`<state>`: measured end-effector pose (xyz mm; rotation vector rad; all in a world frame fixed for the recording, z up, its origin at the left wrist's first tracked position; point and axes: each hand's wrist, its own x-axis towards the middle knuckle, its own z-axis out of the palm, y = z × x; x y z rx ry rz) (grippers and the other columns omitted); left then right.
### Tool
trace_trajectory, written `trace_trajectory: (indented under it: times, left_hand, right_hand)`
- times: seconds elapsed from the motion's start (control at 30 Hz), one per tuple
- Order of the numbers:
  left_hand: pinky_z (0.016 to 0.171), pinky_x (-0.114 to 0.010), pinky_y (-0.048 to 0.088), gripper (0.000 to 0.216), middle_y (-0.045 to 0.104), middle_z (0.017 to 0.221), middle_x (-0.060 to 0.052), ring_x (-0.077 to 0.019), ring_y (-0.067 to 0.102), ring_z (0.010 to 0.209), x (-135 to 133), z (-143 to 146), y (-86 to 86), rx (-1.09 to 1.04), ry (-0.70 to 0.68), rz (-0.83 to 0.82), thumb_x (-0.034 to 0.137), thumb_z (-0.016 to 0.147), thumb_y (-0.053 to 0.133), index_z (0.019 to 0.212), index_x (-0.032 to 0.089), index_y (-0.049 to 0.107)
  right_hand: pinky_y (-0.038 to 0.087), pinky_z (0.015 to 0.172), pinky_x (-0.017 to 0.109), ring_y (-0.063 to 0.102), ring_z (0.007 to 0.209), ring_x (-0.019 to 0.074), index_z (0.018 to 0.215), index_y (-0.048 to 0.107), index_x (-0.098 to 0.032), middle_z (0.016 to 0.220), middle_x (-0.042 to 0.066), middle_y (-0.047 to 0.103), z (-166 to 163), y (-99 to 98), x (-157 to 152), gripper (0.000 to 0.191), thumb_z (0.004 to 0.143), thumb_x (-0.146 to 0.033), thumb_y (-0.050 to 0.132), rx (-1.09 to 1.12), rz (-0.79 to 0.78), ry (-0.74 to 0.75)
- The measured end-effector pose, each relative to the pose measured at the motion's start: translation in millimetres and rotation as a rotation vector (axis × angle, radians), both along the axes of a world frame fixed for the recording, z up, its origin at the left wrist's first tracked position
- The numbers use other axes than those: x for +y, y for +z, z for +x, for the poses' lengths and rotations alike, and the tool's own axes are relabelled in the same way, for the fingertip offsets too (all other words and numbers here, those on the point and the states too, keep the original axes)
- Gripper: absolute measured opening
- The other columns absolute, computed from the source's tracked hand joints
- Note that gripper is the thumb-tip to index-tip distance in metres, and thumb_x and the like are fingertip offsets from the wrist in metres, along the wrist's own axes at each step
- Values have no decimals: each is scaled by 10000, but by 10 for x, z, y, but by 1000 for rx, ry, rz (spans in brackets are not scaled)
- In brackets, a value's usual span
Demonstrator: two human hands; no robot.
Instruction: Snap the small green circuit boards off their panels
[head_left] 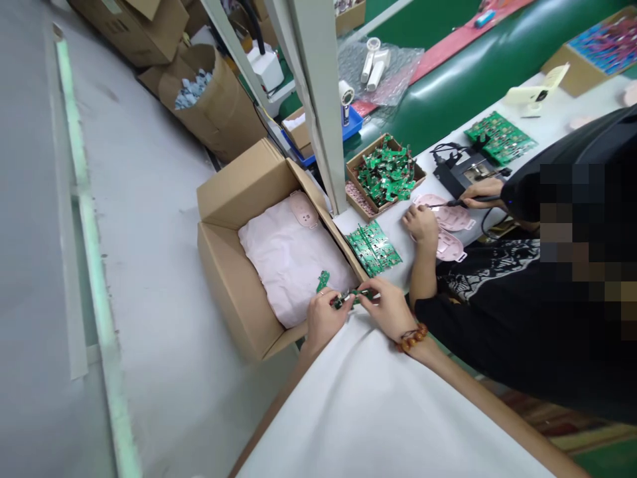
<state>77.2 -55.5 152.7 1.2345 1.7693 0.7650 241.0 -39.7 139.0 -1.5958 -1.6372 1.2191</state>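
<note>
A: Nearest ground first. Hands?
B: Both are working at the near right corner of the open cardboard box (233,279). The left hand (326,320) is pinching small green circuit boards (345,300) between thumb and fingers. The right hand (391,309), a beaded bracelet (413,337) circling its wrist, is gripping the same cluster from the other side with thumb and fingertips.
A: How many boards?
B: Cannot tell; fingers are covering them. One green piece (323,281) is sticking up beyond the left hand, over the box.
A: Inside the box?
B: A pale pink liner (293,265) is covering the contents. A pink plastic shell (304,208) is lying on it, by the far wall.
A: Right of the box?
B: A circuit board panel (375,249) is lying just beside it. Past that, a co-worker (472,318) is resting one hand by pink shell parts (450,245) and holding what looks like a soldering iron (485,198) in the other.
A: Farther out?
B: A small carton (419,178) heaped with green boards is standing beyond the box's right side. Behind the box, a tall brown container (223,109) is holding pale blue pieces. White handheld fans (378,70) are lying on bubble wrap (403,70), well beyond.
</note>
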Motion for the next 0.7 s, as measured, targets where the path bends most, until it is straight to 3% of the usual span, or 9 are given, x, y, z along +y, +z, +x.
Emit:
trace_trajectory:
  times: [0.1, 0.2, 0.37, 0.47, 0.63, 0.7]
  left_hand:
    - [705, -287, 413, 41, 736, 760, -43, -189, 600, 711, 101, -27, 18, -7, -34, 20, 274, 763, 772, 726, 256, 766]
    - [688, -279, 409, 85, 723, 738, -35, -174, 586, 688, 220, -24, 50, 69, -104, 27, 265, 804, 739, 724, 239, 753]
    - [620, -257, 370, 219, 642, 626, 4, -145, 532, 629, 366, 57, 80, 88, -99, 28, 327, 838, 708, 653, 213, 683]
    - [600, -259, 351, 261, 634, 613, 7, -134, 506, 604, 430, 138, 54, 101, -92, 20, 342, 826, 721, 614, 202, 658]
    - [617, -270, 392, 236, 707, 670, -24, -148, 551, 601, 492, 297, 18, 48, -29, 32, 384, 865, 698, 732, 197, 756]
    - [632, -274, 404, 242, 720, 688, -34, -155, 567, 610, 488, 350, 40, 71, -18, 65, 386, 878, 689, 744, 199, 763]
  right_hand:
    - [560, 774, 357, 672, 841, 218, 933, 561, -232, 967, 70, 705, 42, 15, 61, 121, 896, -347, 552, 119, -36, -124]
    - [566, 764, 362, 704, 834, 220, 954, 475, -248, 1004, 80, 741, 62, 15, 130, 174, 908, -400, 547, 241, -140, -167]
    - [576, 646, 334, 737, 725, 229, 965, 447, -263, 908, 49, 766, 92, 36, 260, 376, 758, -421, 718, 329, -170, -223]
    - [562, 586, 325, 723, 623, 229, 942, 475, -259, 801, 33, 750, 71, 78, 318, 338, 740, -405, 703, 185, -115, -314]
    - [579, 691, 365, 759, 765, 275, 1099, 568, -221, 1063, 123, 769, -49, 134, 353, 273, 831, -271, 581, -132, 87, -305]
    - [561, 686, 361, 749, 783, 286, 1139, 597, -208, 1072, 139, 765, -48, 133, 360, 265, 884, -250, 537, -244, 125, -308]
